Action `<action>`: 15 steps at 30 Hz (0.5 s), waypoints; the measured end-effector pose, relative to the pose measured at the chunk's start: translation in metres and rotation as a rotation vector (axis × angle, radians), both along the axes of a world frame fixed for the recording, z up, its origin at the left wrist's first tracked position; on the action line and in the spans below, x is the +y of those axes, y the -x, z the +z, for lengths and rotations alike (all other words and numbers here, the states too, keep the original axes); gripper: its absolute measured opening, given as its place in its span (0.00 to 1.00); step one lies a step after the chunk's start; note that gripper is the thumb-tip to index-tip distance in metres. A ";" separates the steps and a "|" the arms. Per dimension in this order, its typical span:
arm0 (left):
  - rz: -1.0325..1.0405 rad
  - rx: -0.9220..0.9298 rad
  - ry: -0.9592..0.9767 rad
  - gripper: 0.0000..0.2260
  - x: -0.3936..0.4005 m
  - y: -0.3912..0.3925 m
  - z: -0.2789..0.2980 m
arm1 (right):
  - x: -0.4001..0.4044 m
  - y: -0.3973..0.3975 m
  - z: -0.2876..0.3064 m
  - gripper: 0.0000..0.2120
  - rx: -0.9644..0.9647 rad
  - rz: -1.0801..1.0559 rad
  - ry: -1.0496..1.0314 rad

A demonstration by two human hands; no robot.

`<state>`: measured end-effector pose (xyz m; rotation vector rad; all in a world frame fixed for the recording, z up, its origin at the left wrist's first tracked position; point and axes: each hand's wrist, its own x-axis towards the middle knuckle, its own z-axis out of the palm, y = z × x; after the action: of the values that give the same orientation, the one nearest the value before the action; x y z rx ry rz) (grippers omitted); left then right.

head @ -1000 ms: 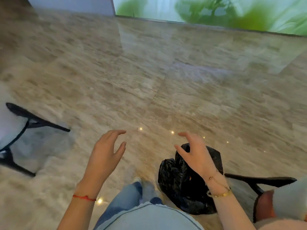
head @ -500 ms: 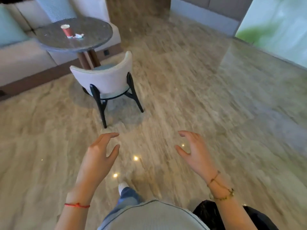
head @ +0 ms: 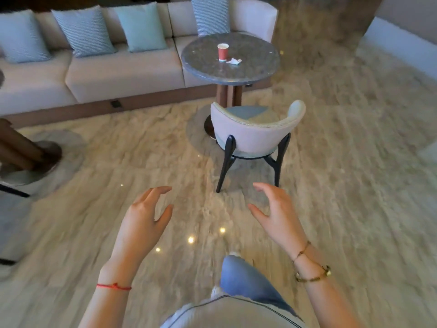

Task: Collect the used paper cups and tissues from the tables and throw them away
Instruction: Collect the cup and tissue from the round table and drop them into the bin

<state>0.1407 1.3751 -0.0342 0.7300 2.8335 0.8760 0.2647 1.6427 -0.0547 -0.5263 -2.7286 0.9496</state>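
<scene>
A red paper cup [head: 223,52] stands upright on a round grey stone table [head: 203,67] ahead of me. Just right of the cup lies a crumpled white tissue [head: 234,60]. My left hand [head: 144,221] and my right hand [head: 276,214] hover in front of me over the floor, both with relaxed, slightly bent fingers and holding nothing. Both hands are far short of the table. The black rubbish bag is out of view.
A white chair [head: 253,136] with black legs stands between me and the table, its back toward me. A long beige sofa [head: 106,74] with several cushions runs behind the table. Another table's brown base [head: 26,152] is at the left. Polished stone floor lies all around.
The view has swung left from bare floor and the black bag to the table and sofa. The chair and table now sit centred and closer. Both hands stay empty in the same pose.
</scene>
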 end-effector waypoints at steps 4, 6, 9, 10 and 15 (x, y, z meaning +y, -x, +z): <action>0.070 -0.007 0.014 0.17 0.001 0.064 -0.009 | 0.012 0.081 -0.011 0.21 -0.014 0.065 0.005; 0.106 -0.009 0.020 0.17 0.005 0.101 -0.013 | 0.019 0.126 -0.017 0.21 -0.024 0.095 0.026; 0.137 -0.002 0.009 0.17 0.017 0.165 -0.013 | 0.034 0.199 -0.023 0.21 -0.014 0.124 0.044; 0.144 0.003 0.012 0.17 0.023 0.187 -0.011 | 0.040 0.223 -0.023 0.21 -0.006 0.123 0.052; 0.200 0.055 0.012 0.17 0.050 0.305 0.003 | 0.070 0.352 -0.015 0.21 0.051 0.129 0.048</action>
<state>-0.1645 1.4249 -0.0308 0.4818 2.9981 0.8757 -0.0875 1.7125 -0.0694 -0.3322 -2.7281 1.0461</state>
